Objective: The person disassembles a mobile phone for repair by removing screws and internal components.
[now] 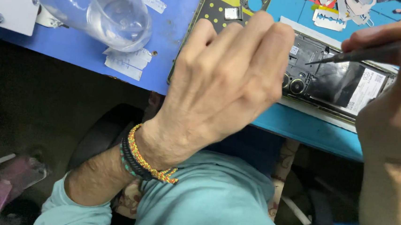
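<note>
The left hand (221, 81) lies knuckles-up over the near end of an opened phone (334, 82), fingers curled and covering that part of it. The right hand (395, 88) pinches a thin metal tool (350, 56), its tip resting on the dark inner parts just above the two round camera lenses (293, 83). The phone sits on a blue table (168, 39) near the edge. Behind the left hand lies a yellow-dotted back cover (219, 6) (partly hidden). A clear plastic bottle (104, 9) lies tilted at the far left, paper scraps (129, 61) beside it. Braided bracelets (143, 158) circle the left wrist.

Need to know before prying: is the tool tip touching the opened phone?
Cannot tell. In the head view the metal tool tip overlaps the opened phone, hiding contact or gap.
</note>
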